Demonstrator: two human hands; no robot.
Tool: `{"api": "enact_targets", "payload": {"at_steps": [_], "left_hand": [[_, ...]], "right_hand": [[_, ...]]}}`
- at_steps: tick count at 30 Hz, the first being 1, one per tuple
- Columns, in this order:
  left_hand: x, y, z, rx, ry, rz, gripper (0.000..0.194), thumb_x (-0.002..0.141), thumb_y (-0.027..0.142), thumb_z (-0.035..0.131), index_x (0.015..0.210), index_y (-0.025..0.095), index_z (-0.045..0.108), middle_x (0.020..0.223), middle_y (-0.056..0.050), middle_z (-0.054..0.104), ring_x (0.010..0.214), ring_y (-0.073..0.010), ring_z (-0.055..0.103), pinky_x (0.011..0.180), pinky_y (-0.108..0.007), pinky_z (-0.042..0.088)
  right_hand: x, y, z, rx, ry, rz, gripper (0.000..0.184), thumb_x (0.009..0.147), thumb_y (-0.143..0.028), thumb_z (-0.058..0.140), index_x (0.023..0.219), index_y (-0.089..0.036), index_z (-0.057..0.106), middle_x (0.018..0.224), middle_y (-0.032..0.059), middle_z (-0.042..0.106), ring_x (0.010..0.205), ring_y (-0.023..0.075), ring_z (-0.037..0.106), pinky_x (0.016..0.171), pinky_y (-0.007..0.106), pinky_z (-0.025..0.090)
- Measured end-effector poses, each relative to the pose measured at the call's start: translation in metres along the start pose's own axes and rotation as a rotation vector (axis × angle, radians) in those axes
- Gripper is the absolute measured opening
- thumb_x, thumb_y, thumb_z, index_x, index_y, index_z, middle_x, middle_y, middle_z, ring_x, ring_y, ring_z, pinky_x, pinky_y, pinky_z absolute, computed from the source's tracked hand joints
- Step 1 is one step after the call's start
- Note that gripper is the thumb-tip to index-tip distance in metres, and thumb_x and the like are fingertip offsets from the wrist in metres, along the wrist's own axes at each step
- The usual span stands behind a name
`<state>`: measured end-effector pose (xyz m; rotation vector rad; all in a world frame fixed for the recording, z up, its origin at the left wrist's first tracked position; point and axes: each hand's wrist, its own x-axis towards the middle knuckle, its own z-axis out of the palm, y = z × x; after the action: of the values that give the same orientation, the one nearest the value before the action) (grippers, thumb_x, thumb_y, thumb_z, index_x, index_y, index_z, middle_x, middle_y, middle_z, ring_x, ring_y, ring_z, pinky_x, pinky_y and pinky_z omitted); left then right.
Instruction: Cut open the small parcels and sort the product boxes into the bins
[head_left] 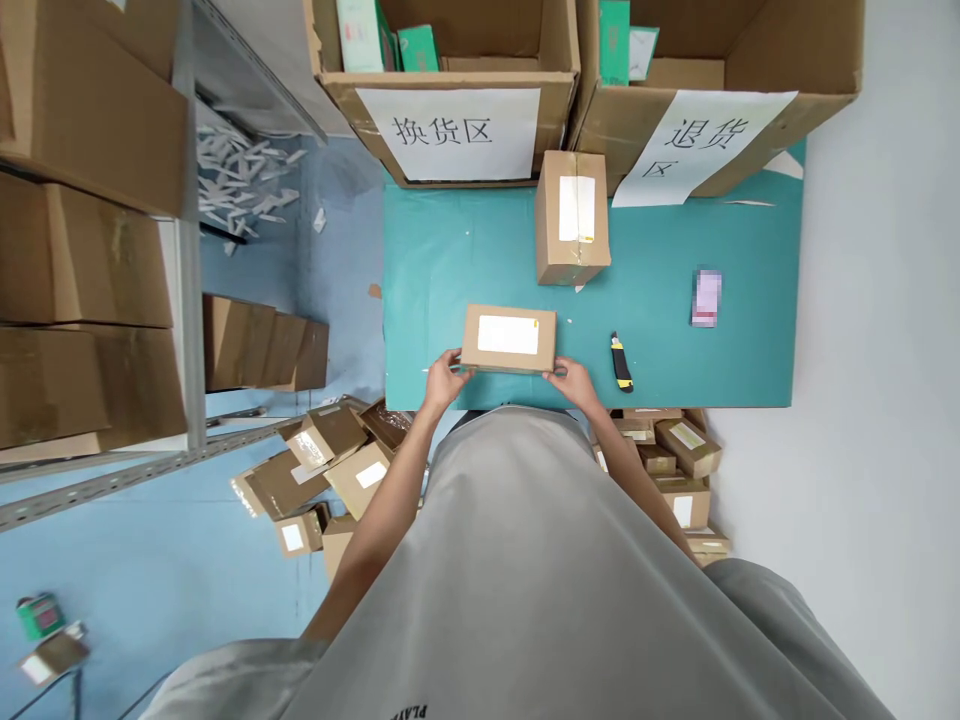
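A small brown cardboard box (471, 335) with a white label on top lies at the near side of the teal table (450, 250). At its left near corner, my left hand (447, 381) grips it with thumb and fingers. My right hand (571, 382) has hold of the opposite near corner in the same way. Right of that hand rests a black and yellow utility knife (621, 362). Just beyond the held box stands a taller labelled carton (553, 230), its top seam taped.
Two large open cartons with paper signs, the left (337, 110) and the right (832, 110), stand along the far edge holding green packages. A blurred pink item (706, 298) lies at right. Boxes are piled on the floor (330, 435) and stacked on a metal shelf (193, 300).
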<state>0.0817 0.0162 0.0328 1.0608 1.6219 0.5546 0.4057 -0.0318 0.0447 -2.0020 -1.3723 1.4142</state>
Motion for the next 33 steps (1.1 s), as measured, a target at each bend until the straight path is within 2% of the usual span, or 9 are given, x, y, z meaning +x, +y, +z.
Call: {"api": "enact_targets", "payload": {"at_steps": [4, 9, 13, 16, 19, 22, 25, 29, 33], "left_hand": [[-0.011, -0.018, 0.005, -0.034, -0.057, -0.086, 0.065, 0.067, 0.014, 0.081, 0.131, 0.017, 0.072, 0.141, -0.02, 0.076, 0.126, -0.0353, 0.077, 0.114, -0.059, 0.062], [-0.008, -0.015, 0.004, -0.167, -0.118, -0.039, 0.087, 0.074, 0.032, 0.093, 0.154, 0.018, 0.064, 0.17, -0.024, 0.058, 0.156, -0.0405, 0.059, 0.127, -0.058, 0.053], [0.023, 0.007, 0.007, -0.176, -0.017, -0.053, 0.084, 0.085, 0.039, 0.09, 0.16, 0.015, 0.061, 0.174, -0.025, 0.054, 0.16, -0.0428, 0.055, 0.13, -0.057, 0.05], [0.047, 0.028, 0.009, -0.192, -0.013, -0.078, 0.08, 0.09, 0.035, 0.086, 0.161, 0.01, 0.06, 0.161, -0.027, 0.065, 0.151, -0.0399, 0.064, 0.13, -0.056, 0.05], [0.055, 0.042, 0.005, -0.163, -0.003, -0.059, 0.078, 0.089, 0.037, 0.089, 0.156, 0.007, 0.063, 0.144, -0.026, 0.076, 0.138, -0.0389, 0.072, 0.124, -0.056, 0.055], [0.044, 0.044, -0.003, -0.136, 0.059, 0.039, 0.069, 0.091, 0.046, 0.089, 0.147, 0.01, 0.07, 0.134, -0.021, 0.08, 0.132, -0.0365, 0.074, 0.121, -0.052, 0.058], [0.022, 0.038, -0.009, -0.133, 0.097, 0.107, 0.058, 0.095, 0.05, 0.084, 0.139, 0.014, 0.075, 0.135, -0.018, 0.079, 0.13, -0.0336, 0.075, 0.119, -0.049, 0.06], [-0.003, 0.025, -0.008, -0.134, 0.121, 0.147, 0.043, 0.096, 0.04, 0.076, 0.131, 0.014, 0.078, 0.14, -0.017, 0.076, 0.126, -0.031, 0.078, 0.114, -0.046, 0.064], [-0.008, 0.013, -0.005, -0.107, 0.112, 0.097, 0.037, 0.093, 0.028, 0.073, 0.127, 0.012, 0.078, 0.133, -0.019, 0.079, 0.12, -0.0312, 0.08, 0.114, -0.048, 0.064]], "right_hand": [[-0.006, 0.013, 0.012, 0.059, -0.056, 0.069, 0.058, 0.089, -0.057, 0.091, 0.132, -0.018, 0.08, 0.137, 0.0159, 0.084, 0.119, 0.0338, 0.084, 0.11, 0.048, 0.066], [0.011, 0.017, 0.01, 0.19, 0.124, 0.135, 0.088, 0.089, -0.076, 0.083, 0.147, -0.01, 0.074, 0.158, 0.0268, 0.07, 0.133, 0.0364, 0.079, 0.116, 0.049, 0.063], [0.043, 0.007, 0.005, 0.302, 0.17, 0.102, 0.077, 0.096, -0.07, 0.077, 0.143, -0.01, 0.076, 0.158, 0.0244, 0.071, 0.144, 0.0351, 0.073, 0.121, 0.047, 0.06], [0.06, -0.005, 0.0, 0.377, 0.129, 0.084, 0.063, 0.101, -0.065, 0.07, 0.135, -0.013, 0.081, 0.149, 0.0186, 0.078, 0.142, 0.0338, 0.075, 0.119, 0.048, 0.062], [0.06, -0.016, -0.007, 0.387, 0.133, 0.101, 0.06, 0.104, -0.067, 0.064, 0.129, -0.016, 0.083, 0.139, 0.014, 0.084, 0.135, 0.0332, 0.079, 0.113, 0.049, 0.066], [0.044, -0.023, -0.012, 0.368, 0.18, 0.067, 0.064, 0.105, -0.07, 0.062, 0.135, -0.017, 0.082, 0.142, 0.0137, 0.083, 0.135, 0.0333, 0.079, 0.11, 0.047, 0.068], [0.02, -0.027, -0.01, 0.327, 0.224, 0.017, 0.07, 0.103, -0.07, 0.064, 0.143, -0.014, 0.078, 0.147, 0.0175, 0.08, 0.137, 0.0353, 0.078, 0.11, 0.047, 0.068], [-0.005, -0.03, -0.002, 0.298, 0.294, -0.052, 0.066, 0.103, -0.063, 0.066, 0.144, -0.013, 0.078, 0.147, 0.0182, 0.079, 0.139, 0.0342, 0.077, 0.117, 0.048, 0.064], [-0.006, -0.029, -0.001, 0.225, 0.315, -0.009, 0.055, 0.104, -0.054, 0.065, 0.14, -0.016, 0.081, 0.143, 0.0156, 0.082, 0.134, 0.0327, 0.079, 0.119, 0.05, 0.063]]}}
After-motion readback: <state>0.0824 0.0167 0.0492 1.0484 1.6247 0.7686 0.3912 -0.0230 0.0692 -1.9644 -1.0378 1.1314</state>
